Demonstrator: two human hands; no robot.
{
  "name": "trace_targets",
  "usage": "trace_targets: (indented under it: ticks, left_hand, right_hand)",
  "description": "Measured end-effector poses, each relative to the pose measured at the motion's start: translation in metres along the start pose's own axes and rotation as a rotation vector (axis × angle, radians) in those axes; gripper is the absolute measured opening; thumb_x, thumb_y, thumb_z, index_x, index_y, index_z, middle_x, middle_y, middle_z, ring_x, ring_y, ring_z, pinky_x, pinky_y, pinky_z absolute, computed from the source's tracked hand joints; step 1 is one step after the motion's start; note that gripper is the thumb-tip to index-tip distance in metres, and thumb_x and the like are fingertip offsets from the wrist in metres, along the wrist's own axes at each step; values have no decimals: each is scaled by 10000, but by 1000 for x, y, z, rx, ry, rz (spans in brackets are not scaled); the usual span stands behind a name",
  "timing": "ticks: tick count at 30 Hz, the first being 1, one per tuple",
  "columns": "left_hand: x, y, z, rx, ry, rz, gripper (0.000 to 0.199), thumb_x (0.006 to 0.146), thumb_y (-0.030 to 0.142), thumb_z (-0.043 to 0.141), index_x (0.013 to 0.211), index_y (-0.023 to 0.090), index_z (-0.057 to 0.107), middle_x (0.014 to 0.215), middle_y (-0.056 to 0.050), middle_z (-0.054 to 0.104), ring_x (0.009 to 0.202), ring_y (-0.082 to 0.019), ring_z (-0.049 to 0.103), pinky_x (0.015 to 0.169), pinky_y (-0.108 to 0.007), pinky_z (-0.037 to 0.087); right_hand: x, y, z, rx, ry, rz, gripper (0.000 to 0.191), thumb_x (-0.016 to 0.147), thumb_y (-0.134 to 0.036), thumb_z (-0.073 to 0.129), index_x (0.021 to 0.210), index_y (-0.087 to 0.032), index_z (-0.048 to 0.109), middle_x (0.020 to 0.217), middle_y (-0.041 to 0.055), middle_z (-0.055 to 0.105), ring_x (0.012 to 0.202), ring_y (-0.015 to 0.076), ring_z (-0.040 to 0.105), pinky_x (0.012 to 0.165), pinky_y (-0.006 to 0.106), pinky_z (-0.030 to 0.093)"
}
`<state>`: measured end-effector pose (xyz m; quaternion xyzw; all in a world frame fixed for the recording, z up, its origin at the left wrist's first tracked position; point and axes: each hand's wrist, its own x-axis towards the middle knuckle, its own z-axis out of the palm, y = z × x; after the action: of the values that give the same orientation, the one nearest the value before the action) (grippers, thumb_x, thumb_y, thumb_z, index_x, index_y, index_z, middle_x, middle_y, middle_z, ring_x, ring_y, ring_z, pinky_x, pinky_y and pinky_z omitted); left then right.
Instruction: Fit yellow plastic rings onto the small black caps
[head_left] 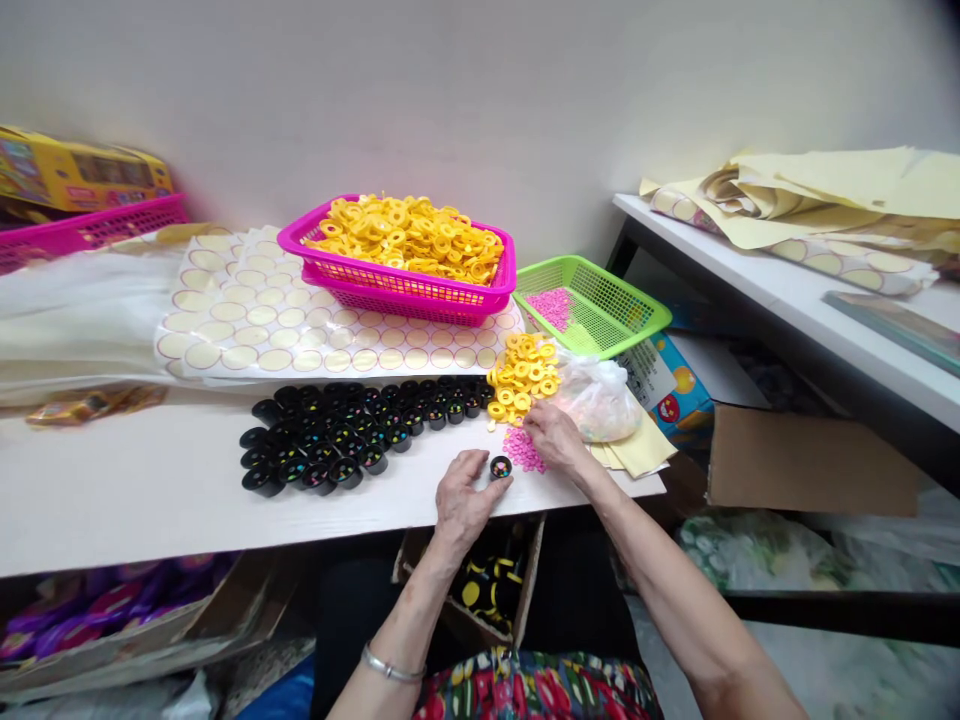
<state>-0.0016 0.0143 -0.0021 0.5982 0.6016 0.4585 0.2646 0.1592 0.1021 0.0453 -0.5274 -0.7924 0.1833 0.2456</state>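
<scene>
nearest, at the edge of a white table [150, 500], the left hand [465, 498] is half curled, thumb and finger around a small black cup [500, 468] with coloured bits inside. just beyond, the right hand [556, 438] bends over loose pink pieces [523, 451]; i cannot tell whether it pinches one. the step seems to be picking pieces; next calls for a fine pinch, cup steady. farther: yellow rings [517, 388], a pink basket [409, 289].

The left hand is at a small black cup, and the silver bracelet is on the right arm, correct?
Not the right arm: the head view shows the bracelet on the left arm; the left hand is at the black cup.
</scene>
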Motion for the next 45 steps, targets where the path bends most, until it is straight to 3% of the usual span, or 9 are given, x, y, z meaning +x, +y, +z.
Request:
trace_targets:
  ticks: [4, 11, 18, 22, 24, 28, 34, 38, 45]
  left_hand:
    - [-1, 1, 0, -4, -4, 2, 359, 662, 343, 674, 975, 183, 597, 884, -19, 576, 772, -137, 532, 740, -271, 456]
    - [-2, -1, 1, 28, -21, 11, 401, 622, 319, 705, 986, 191, 598, 908, -21, 578, 824, -153, 542, 764, -284, 456]
    - [-3, -5, 0, -151, -17, 22, 423, 582, 104, 596, 999, 172, 611, 1011, -51, 572, 919, -177, 541, 817, -291, 456]
    - [-3, -5, -6, -355, 0, -17, 474, 550, 31, 457, 968, 164, 636, 998, -48, 578, 848, -146, 547, 752, -252, 453]
    - [-3, -4, -9, -415, 32, -73, 405, 589, 46, 462, 931, 158, 649, 958, -42, 579, 779, -123, 535, 713, -235, 440]
    - [-1, 1, -10, -504, 70, -188, 217, 683, 161, 555, 871, 149, 664, 910, -35, 583, 713, -104, 524, 675, -226, 426]
    - [7, 16, -5, -485, 11, -219, 207, 721, 317, 609, 801, 147, 696, 848, -45, 626, 749, -132, 563, 684, -236, 435]
    - [11, 19, -2, -416, -17, -223, 189, 719, 315, 611, 732, 149, 702, 757, -37, 636, 728, -138, 572, 655, -228, 435]
    - [12, 20, 2, -419, 39, -328, 204, 681, 327, 628, 701, 132, 684, 692, -23, 616, 517, -83, 492, 453, -191, 366]
  right_hand:
    - [2, -5, 1, -397, 57, 28, 164, 804, -135, 424, 805, -158, 586, 923, 86, 550, 884, 186, 484, 696, 263, 360]
    - [25, -8, 11, -560, 27, 35, 173, 805, -241, 487, 906, -131, 575, 992, 132, 533, 862, 224, 475, 684, 310, 367]
    - [13, -16, -5, -333, 98, -45, 173, 797, -295, 510, 867, -150, 575, 929, 94, 526, 890, 210, 464, 747, 304, 360]
    - [-17, -22, -12, 11, -93, -163, 200, 755, -353, 597, 842, -173, 591, 845, 26, 527, 820, 162, 480, 717, 267, 366]
    - [-30, -27, -11, 88, -172, -183, 196, 734, -342, 627, 827, -172, 600, 807, 12, 523, 784, 149, 475, 688, 256, 361]
    - [-44, -37, -5, 19, -160, -202, 145, 755, -294, 602, 804, -158, 597, 820, 26, 518, 791, 150, 458, 698, 262, 349]
    - [-40, -40, -1, -55, -146, -218, 139, 791, -285, 548, 773, -153, 588, 808, 31, 510, 769, 143, 454, 691, 262, 342]
    - [-37, -35, 4, 217, -169, -86, 123, 731, -282, 613, 739, -159, 614, 733, 2, 518, 689, 118, 463, 624, 235, 349]
    - [-45, -33, 28, 858, -149, 400, 307, 757, -427, 533, 754, -134, 626, 450, -48, 477, 364, 63, 397, 370, 181, 294]
